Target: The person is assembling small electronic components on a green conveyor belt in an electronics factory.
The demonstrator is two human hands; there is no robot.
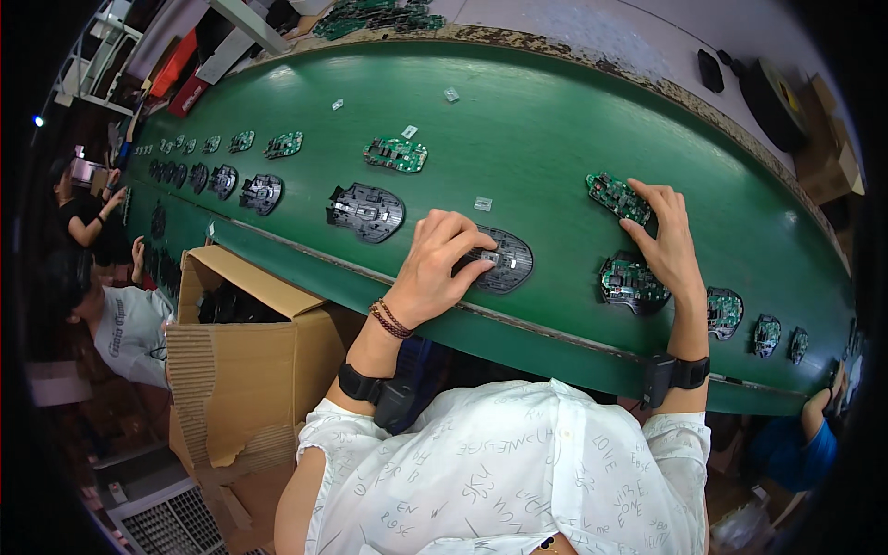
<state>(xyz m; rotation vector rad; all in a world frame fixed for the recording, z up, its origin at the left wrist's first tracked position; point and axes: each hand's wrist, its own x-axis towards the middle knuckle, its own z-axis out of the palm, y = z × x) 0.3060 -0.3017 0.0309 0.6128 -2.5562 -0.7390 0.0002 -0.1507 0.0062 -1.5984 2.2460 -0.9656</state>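
My left hand [433, 264] pinches a small clear plastic piece [491, 257] between thumb and fingertips, down on a black computer mouse shell [518, 263]. The hand covers the shell's left part. My right hand [668, 236] grips the right end of a green circuit board [612, 194] by its edge, fingers above and thumb below. Just below that hand sits another black shell with a green board [631, 279] on it. Beyond the left hand lies a loose clear piece [483, 203].
Black shells [367, 213] and green boards [396, 154] line the green conveyor belt [518, 120] leftward. Clear pieces [451, 94] lie on its far half. Shells with boards [724, 313] continue right. A cardboard box [242, 370] stands left; other people [134, 324] sit along the belt.
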